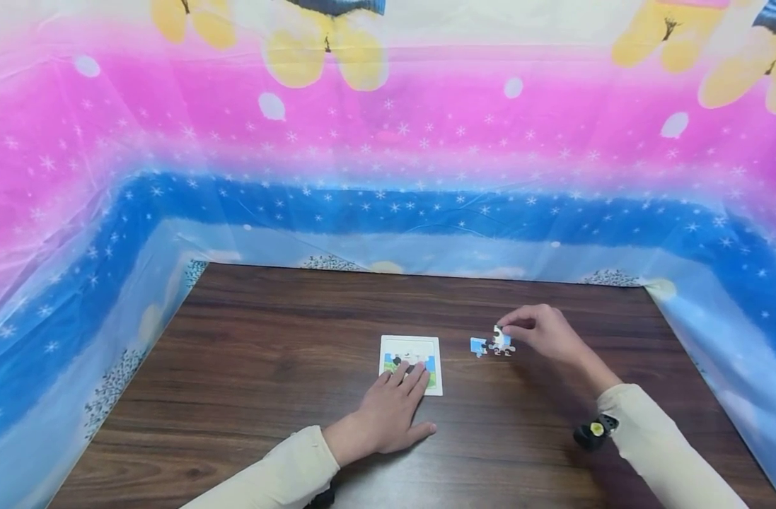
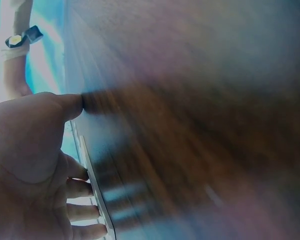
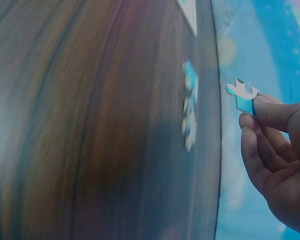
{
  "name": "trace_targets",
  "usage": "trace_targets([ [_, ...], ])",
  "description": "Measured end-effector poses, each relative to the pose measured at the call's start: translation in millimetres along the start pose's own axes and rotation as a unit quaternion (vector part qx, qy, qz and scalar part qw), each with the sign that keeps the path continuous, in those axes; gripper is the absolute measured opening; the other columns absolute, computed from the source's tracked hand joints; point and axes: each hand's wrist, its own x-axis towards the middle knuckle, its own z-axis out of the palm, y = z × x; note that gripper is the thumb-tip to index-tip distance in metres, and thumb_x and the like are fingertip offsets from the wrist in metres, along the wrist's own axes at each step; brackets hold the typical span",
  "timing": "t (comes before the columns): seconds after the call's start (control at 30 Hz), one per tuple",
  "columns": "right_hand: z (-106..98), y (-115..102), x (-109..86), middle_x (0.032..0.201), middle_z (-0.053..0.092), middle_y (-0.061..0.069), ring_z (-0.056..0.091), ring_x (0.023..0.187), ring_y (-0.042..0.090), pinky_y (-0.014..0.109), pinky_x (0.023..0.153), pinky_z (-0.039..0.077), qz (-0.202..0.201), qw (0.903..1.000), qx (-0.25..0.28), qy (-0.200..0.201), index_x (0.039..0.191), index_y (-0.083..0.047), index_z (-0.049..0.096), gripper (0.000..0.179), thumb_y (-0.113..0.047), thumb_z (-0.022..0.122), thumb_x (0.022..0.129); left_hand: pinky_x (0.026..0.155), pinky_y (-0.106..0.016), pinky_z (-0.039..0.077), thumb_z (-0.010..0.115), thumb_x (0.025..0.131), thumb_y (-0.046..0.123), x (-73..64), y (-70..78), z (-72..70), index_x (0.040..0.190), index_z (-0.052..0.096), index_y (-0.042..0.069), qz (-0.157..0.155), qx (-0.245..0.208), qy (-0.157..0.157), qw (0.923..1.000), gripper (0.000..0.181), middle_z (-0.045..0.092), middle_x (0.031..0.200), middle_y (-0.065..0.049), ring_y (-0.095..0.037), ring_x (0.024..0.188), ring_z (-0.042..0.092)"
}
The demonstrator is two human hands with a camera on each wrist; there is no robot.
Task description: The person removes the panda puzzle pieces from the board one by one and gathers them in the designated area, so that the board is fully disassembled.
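Note:
My right hand (image 1: 547,336) pinches a white and blue jigsaw piece (image 3: 244,96) between thumb and fingertips, held up off the table in the right wrist view. Loose jigsaw pieces (image 1: 479,346) in blue and white lie on the table just left of and below that hand. Left of them is a puzzle board (image 1: 385,346) with a white frame, partly filled with a blue, green, white and black picture. My left hand (image 1: 392,410) rests on its lower part with straight fingers spread and thumb out to the side, hiding some of the picture. In the left wrist view its fingertips (image 2: 92,231) reach over the board's edge.
A dark wooden table (image 1: 247,367) holds everything. Behind it and along both sides hangs a pink and blue printed cloth (image 1: 388,162). A black strap device with a yellow spot (image 1: 596,430) sits at the right wrist.

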Motion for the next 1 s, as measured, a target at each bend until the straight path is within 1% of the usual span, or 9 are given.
trace_targets([
  [0.07, -3.5, 9.2, -4.0, 0.110, 0.076, 0.003, 0.070, 0.101, 0.022, 0.039, 0.078, 0.057, 0.007, 0.9999, -0.011, 0.004, 0.105, -0.021, 0.080, 0.012, -0.017, 0.073, 0.096, 0.122, -0.045, 0.030, 0.038, 0.102, 0.066, -0.2, -0.1, 0.2, 0.162, 0.027, 0.010, 0.000, 0.001, -0.001, 1.0000, 0.083, 0.024, 0.169, -0.007, -0.029, 0.155, 0.024],
  [0.23, -6.9, 28.4, -12.2, 0.109, 0.076, 0.007, 0.069, 0.092, 0.020, 0.037, 0.074, 0.055, 0.041, 0.9988, -0.025, 0.010, 0.105, -0.018, 0.081, 0.012, -0.015, 0.072, 0.096, 0.121, -0.045, 0.031, 0.039, 0.102, 0.065, -0.8, -0.8, -0.1, 0.162, 0.029, 0.010, 0.004, 0.001, 0.003, 1.0000, 0.083, 0.025, 0.169, -0.007, -0.029, 0.155, 0.025],
  [0.33, -7.3, 36.3, -14.3, 0.108, 0.076, 0.009, 0.069, 0.092, 0.021, 0.036, 0.073, 0.054, 0.050, 0.9980, -0.036, 0.013, 0.104, -0.016, 0.081, 0.012, -0.013, 0.073, 0.096, 0.121, -0.045, 0.031, 0.038, 0.102, 0.066, -0.9, -1.2, 0.3, 0.162, 0.028, 0.010, 0.003, 0.006, 0.003, 1.0000, 0.083, 0.025, 0.169, -0.006, -0.029, 0.155, 0.025],
  [0.47, -6.7, 42.8, -14.8, 0.107, 0.077, 0.009, 0.069, 0.096, 0.025, 0.037, 0.075, 0.053, 0.051, 0.9973, -0.051, 0.010, 0.102, -0.017, 0.082, 0.012, -0.013, 0.073, 0.095, 0.121, -0.044, 0.031, 0.037, 0.102, 0.067, -0.4, -1.9, 1.4, 0.162, 0.027, 0.010, 0.002, 0.010, 0.004, 0.9999, 0.083, 0.025, 0.169, -0.006, -0.029, 0.155, 0.025],
  [0.63, -3.1, 49.5, -15.2, 0.108, 0.077, 0.009, 0.069, 0.100, 0.028, 0.041, 0.078, 0.054, 0.056, 0.9970, -0.053, -0.004, 0.101, -0.019, 0.082, 0.012, -0.016, 0.072, 0.096, 0.121, -0.045, 0.032, 0.039, 0.102, 0.066, -0.9, -2.6, 1.7, 0.162, 0.028, 0.010, 0.004, -0.001, 0.006, 1.0000, 0.083, 0.026, 0.169, -0.006, -0.029, 0.154, 0.026],
  [0.77, 0.0, 52.9, -15.8, 0.108, 0.077, 0.008, 0.069, 0.102, 0.031, 0.047, 0.081, 0.056, 0.054, 0.9971, -0.053, -0.007, 0.101, -0.019, 0.082, 0.012, -0.015, 0.071, 0.097, 0.121, -0.045, 0.032, 0.039, 0.102, 0.066, -0.2, -2.7, 1.9, 0.162, 0.028, 0.011, 0.004, -0.004, 0.007, 1.0000, 0.083, 0.025, 0.169, -0.006, -0.029, 0.154, 0.026],
  [0.87, 1.6, 54.3, -15.7, 0.106, 0.077, 0.008, 0.069, 0.103, 0.033, 0.052, 0.083, 0.056, 0.044, 0.9972, -0.061, -0.004, 0.099, -0.017, 0.082, 0.012, -0.013, 0.072, 0.095, 0.121, -0.045, 0.031, 0.039, 0.102, 0.066, 0.3, -3.0, 1.8, 0.162, 0.028, 0.011, 0.004, -0.007, 0.007, 0.9999, 0.083, 0.025, 0.169, -0.006, -0.029, 0.155, 0.025],
  [0.93, 2.2, 55.1, -15.5, 0.105, 0.077, 0.008, 0.069, 0.101, 0.032, 0.052, 0.082, 0.056, 0.036, 0.9971, -0.068, -0.002, 0.099, -0.017, 0.082, 0.012, -0.012, 0.073, 0.095, 0.121, -0.045, 0.032, 0.039, 0.101, 0.067, 0.4, -3.3, 1.7, 0.162, 0.028, 0.011, 0.005, -0.010, 0.008, 0.9999, 0.083, 0.026, 0.169, -0.006, -0.029, 0.154, 0.026],
  [1.0, 2.6, 55.4, -14.9, 0.104, 0.077, 0.008, 0.069, 0.098, 0.029, 0.049, 0.080, 0.056, 0.030, 0.9966, -0.076, 0.003, 0.100, -0.016, 0.082, 0.012, -0.011, 0.073, 0.095, 0.121, -0.045, 0.031, 0.039, 0.101, 0.066, 0.3, -3.6, 1.3, 0.162, 0.028, 0.011, 0.004, -0.013, 0.007, 0.9999, 0.083, 0.025, 0.169, -0.006, -0.029, 0.155, 0.025],
])
